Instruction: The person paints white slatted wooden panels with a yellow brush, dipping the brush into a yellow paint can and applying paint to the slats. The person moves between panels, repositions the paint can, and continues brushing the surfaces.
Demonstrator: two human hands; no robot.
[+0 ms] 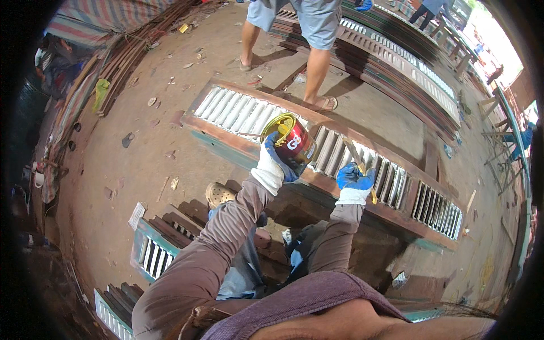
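My left hand, in a blue-and-white glove, grips a red and gold paint can, tilted with its open top showing yellowish residue. The can hangs over a long wooden louvered shutter lying crosswise before me. My right hand, gloved alike, is closed around what looks like a paintbrush; its yellow handle end sticks out below the fist. The brush's head is over the middle slats. White covers the left-hand slats, while several in the middle look grey-brown with white patches. Fingers partly hide the brush.
Another person in light shorts and sandals stands just beyond the shutter. Stacked louvered panels lie at the far right. More shutters sit at lower left, near my feet. Wooden strips and a striped tarp line the left.
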